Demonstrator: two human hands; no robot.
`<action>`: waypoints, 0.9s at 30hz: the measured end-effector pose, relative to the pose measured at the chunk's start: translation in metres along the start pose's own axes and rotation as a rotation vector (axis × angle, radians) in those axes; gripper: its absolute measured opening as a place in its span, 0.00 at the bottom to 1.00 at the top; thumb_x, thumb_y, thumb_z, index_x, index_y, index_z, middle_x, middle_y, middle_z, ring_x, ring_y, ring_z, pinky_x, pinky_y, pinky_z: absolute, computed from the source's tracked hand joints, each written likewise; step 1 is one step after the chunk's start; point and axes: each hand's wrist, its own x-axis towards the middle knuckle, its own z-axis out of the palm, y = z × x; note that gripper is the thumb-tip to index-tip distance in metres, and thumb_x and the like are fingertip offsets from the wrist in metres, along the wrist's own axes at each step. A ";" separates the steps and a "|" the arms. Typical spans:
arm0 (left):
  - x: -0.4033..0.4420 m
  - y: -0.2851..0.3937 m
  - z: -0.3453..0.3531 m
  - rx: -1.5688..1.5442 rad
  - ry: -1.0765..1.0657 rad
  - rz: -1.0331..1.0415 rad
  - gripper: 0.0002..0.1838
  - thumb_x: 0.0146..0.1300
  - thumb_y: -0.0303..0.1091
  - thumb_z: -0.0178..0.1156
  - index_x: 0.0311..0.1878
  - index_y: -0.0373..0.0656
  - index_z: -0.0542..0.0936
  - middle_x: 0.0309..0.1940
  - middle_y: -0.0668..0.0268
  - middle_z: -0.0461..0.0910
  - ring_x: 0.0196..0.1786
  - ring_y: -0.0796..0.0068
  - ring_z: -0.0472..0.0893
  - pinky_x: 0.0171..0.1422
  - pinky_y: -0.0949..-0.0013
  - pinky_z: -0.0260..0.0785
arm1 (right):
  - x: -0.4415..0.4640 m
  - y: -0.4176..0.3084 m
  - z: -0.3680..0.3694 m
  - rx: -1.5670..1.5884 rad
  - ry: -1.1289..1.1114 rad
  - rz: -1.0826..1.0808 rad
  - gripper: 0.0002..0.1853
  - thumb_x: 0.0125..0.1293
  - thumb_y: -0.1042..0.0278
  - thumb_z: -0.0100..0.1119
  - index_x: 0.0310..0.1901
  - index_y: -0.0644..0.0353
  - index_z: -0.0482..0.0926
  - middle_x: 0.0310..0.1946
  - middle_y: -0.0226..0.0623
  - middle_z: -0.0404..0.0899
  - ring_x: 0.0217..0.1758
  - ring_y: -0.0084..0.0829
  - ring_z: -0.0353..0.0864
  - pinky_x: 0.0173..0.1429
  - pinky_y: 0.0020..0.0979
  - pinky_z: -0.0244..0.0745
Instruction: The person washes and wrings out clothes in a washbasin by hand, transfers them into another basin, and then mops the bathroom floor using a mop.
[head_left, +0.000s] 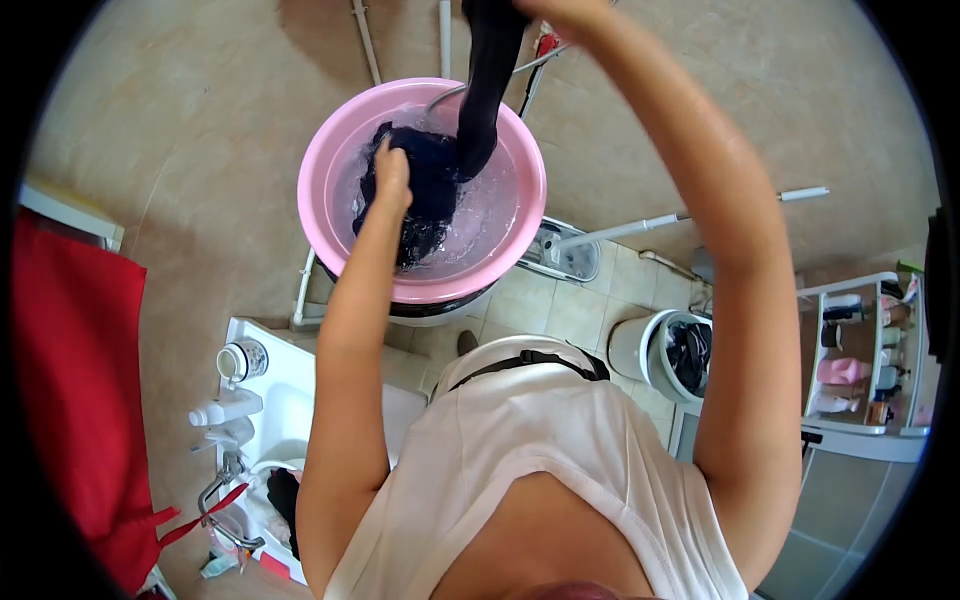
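Note:
A pink basin (312,200) of water holds a dark navy garment (430,180), wet and bunched up. My left hand (393,172) is closed on the garment over the water, thumb on top. At the upper edge of the view my right hand (560,10) holds up a long black piece of cloth (490,80), its fingers partly cut off by the frame. The cloth hangs down into the basin and meets the navy garment; whether both are one piece I cannot tell. A thin hose (447,94) runs over the basin's far rim.
On the left stands a white sink (285,385) with a jar (242,360), bottles and cloth in it. A red cloth (80,400) hangs at far left. To the right are a mop bucket (575,258), a bin (655,350) with dark contents and a shelf of bottles (865,350).

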 end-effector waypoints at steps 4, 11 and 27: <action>-0.023 0.066 0.018 0.393 0.089 0.264 0.20 0.59 0.27 0.49 0.55 0.35 0.75 0.47 0.55 0.79 0.49 0.63 0.76 0.56 0.66 0.65 | -0.072 0.091 0.069 -0.624 -0.088 -0.015 0.21 0.57 0.55 0.61 0.48 0.61 0.78 0.36 0.51 0.82 0.41 0.46 0.82 0.47 0.42 0.75; -0.009 0.034 -0.017 1.296 -0.188 0.453 0.19 0.53 0.30 0.55 0.50 0.40 0.78 0.47 0.48 0.78 0.53 0.45 0.75 0.58 0.57 0.66 | -0.158 0.171 0.157 -0.591 -0.131 0.265 0.40 0.52 0.54 0.69 0.66 0.52 0.62 0.70 0.53 0.48 0.68 0.60 0.57 0.63 0.56 0.63; -0.095 0.018 0.002 1.138 -0.146 0.498 0.30 0.65 0.39 0.57 0.66 0.34 0.64 0.66 0.48 0.64 0.69 0.55 0.63 0.72 0.62 0.50 | -0.118 0.152 0.194 1.023 0.340 0.727 0.24 0.60 0.54 0.63 0.46 0.70 0.79 0.42 0.46 0.81 0.46 0.37 0.80 0.47 0.38 0.73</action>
